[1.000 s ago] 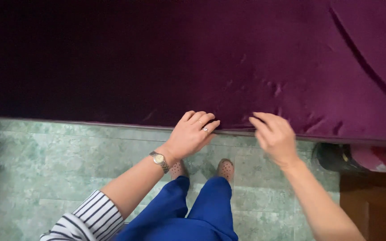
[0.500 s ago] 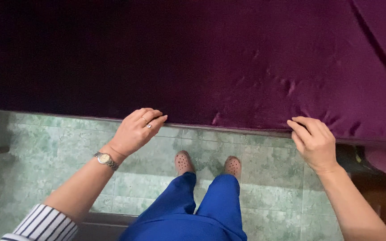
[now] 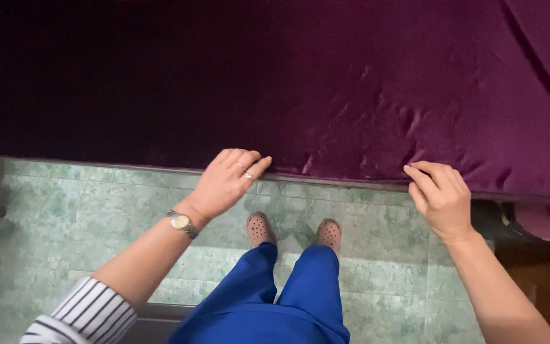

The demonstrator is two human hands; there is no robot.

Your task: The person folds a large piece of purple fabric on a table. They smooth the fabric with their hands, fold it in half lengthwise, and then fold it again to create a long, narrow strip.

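A dark purple velvety sheet (image 3: 326, 89) covers a wide bed that fills the upper part of the view. My left hand (image 3: 224, 181), with a ring and a wristwatch, rests on the sheet's lower edge with its fingers curled over it. My right hand (image 3: 442, 199) pinches the same edge further right, where the cloth is creased. Whether either hand truly grips the cloth or only presses on it is hard to tell.
Below the bed edge lies a green marbled tile floor (image 3: 77, 216). My legs in blue trousers (image 3: 275, 299) and perforated shoes (image 3: 260, 228) stand close to the bed. A dark object (image 3: 542, 223) sits on the floor at the right.
My hands first moved apart along the sheet's edge. Since half a second ago my left hand has shifted back toward the middle, while my right hand has stayed at the right.
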